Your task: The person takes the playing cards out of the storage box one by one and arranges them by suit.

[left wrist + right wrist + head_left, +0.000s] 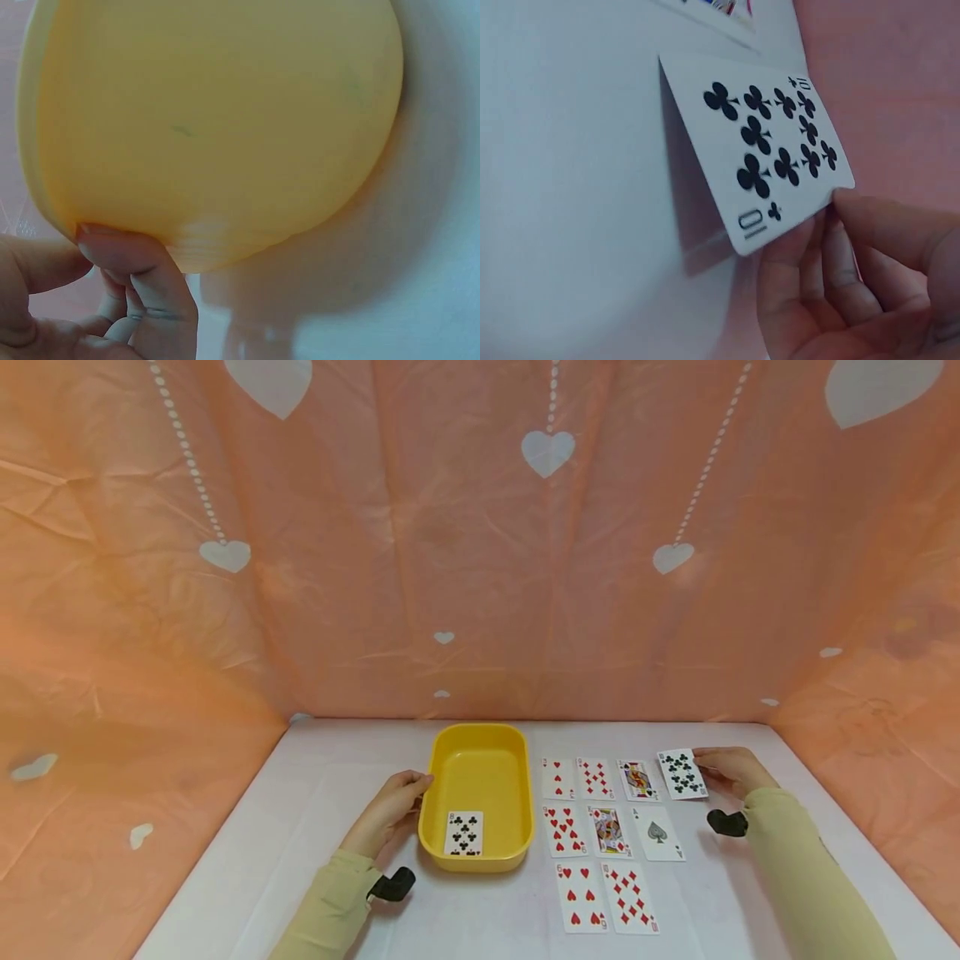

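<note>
My right hand (pixel 737 768) pinches the ten of clubs (pixel 761 154) by one edge, between thumb and fingers. In the right wrist view that edge is tilted up off the white table, with a shadow under the card. At the yellow plastic tray (pixel 480 768), my left hand (pixel 392 810) grips the left rim. The left wrist view has the thumb and a finger (pixel 139 262) on either side of the wall. One card of clubs (pixel 463 833) lies face up inside the tray, at its near end.
Right of the tray, face-up cards lie in rows, among them a nine of hearts (pixel 564 831), an ace of spades (pixel 659 835), a six of hearts (pixel 581 897) and a black-suit face card (pixel 638 781). An orange curtain with hearts (pixel 480 568) borders the white table (pixel 285 860).
</note>
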{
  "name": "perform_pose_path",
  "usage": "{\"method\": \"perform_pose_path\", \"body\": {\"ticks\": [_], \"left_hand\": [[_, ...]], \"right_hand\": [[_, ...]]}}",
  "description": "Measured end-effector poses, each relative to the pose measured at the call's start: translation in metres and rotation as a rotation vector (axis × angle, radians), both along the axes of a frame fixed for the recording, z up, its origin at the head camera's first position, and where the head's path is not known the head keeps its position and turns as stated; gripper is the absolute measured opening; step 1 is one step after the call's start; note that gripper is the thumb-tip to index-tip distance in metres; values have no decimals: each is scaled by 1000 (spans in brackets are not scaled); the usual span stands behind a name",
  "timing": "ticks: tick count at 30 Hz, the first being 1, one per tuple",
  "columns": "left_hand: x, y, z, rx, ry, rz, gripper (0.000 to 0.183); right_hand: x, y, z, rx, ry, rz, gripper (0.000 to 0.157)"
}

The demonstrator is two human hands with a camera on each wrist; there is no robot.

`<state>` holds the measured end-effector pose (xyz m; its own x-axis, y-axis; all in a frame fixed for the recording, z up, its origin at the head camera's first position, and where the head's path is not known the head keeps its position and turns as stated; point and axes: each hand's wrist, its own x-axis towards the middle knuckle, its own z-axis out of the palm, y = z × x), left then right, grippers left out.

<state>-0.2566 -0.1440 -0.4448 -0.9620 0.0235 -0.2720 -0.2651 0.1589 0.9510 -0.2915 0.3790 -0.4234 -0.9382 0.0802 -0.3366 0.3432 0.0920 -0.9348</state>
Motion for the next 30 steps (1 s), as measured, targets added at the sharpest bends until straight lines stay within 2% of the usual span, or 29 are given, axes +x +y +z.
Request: {"method": "perform_pose_path", "body": {"ticks": [3,5,9,21,30], "left_hand": [[0,0,1,-3,1,-3,30],[0,0,1,-6,-2,-5,30],[-1,0,2,0,-12,-3,31],[0,0,4,7,-15,-2,31],[1,1,2,-14,-11,-4,31]], "right_hand": [[-1,1,-3,48,14,-23,35],[-3,3,-6,46,12,-51,27],[-4,5,-11,58,51,-35,18],[-7,2,-17,170,85,-42,24],[-6,-1,-12,194,39,-92,33]]}}
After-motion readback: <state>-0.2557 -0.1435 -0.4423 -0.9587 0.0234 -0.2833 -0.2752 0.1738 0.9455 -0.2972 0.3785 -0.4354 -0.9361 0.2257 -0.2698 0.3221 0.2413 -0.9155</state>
